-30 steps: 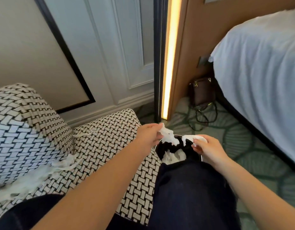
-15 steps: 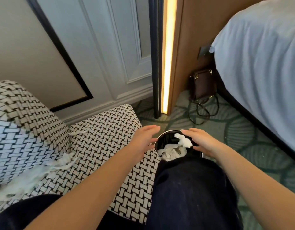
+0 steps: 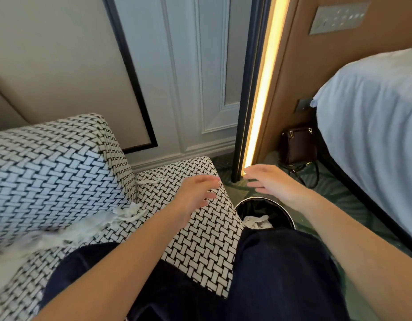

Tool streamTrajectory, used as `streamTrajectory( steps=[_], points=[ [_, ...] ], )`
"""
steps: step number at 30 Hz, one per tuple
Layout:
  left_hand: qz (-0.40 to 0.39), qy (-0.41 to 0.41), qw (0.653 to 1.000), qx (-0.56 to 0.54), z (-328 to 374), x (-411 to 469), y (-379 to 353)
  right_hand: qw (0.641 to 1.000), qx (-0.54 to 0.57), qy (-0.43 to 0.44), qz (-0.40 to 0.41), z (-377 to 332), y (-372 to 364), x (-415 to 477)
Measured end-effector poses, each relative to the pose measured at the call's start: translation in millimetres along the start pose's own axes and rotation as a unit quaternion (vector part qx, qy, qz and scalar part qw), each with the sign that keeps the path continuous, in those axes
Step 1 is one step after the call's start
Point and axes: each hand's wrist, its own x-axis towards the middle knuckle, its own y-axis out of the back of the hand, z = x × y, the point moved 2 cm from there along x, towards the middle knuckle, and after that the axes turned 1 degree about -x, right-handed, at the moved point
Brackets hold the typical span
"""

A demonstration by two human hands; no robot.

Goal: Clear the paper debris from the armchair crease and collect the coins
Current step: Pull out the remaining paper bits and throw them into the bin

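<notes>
The person's left hand [image 3: 195, 195] hovers over the front corner of the black-and-white woven armchair [image 3: 200, 239], fingers loosely spread and holding nothing. The right hand [image 3: 272, 184] hangs just beyond the round black bin [image 3: 286, 212], likewise relaxed and empty. White paper debris [image 3: 121, 216] lies along the crease between the seat and the chair's raised side, with a thinner strip further back. Crumpled paper [image 3: 256, 222] sits inside the bin. A dark handbag [image 3: 300, 147] stands on the floor beside the bed [image 3: 374, 135]. The markings on the wall panel [image 3: 339, 18] are too blurred to read.
</notes>
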Motion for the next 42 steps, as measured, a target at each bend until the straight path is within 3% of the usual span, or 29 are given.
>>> streamTrajectory(
  steps=[7, 15, 20, 27, 30, 33, 37, 42],
  points=[
    [0.050, -0.101, 0.994, 0.000, 17, -63, 74, 0.983, -0.101, 0.149, -0.043, -72, -64, -45],
    [0.195, -0.152, 0.968, -0.047, -22, -156, 182, 0.939, -0.153, 0.269, -0.154, -132, -166, -100],
    [0.308, -0.112, 0.941, -0.082, -89, -217, 232, 0.916, -0.140, 0.299, -0.227, -138, -247, -128],
    [0.440, 0.025, 0.887, -0.139, -215, -301, 251, 0.886, -0.147, 0.261, -0.355, -83, -378, -154],
    [0.486, 0.061, 0.861, -0.134, -250, -328, 245, 0.874, -0.186, 0.259, -0.367, -57, -418, -160],
    [0.488, 0.074, 0.859, -0.132, -275, -345, 232, 0.853, -0.230, 0.285, -0.373, -37, -444, -166],
    [0.482, 0.087, 0.863, -0.124, -297, -356, 216, 0.792, -0.342, 0.369, -0.345, -18, -463, -166],
    [0.516, 0.087, 0.831, -0.191, -312, -363, 210, 0.650, -0.521, 0.400, -0.381, 2, -481, -162]
  ],
)
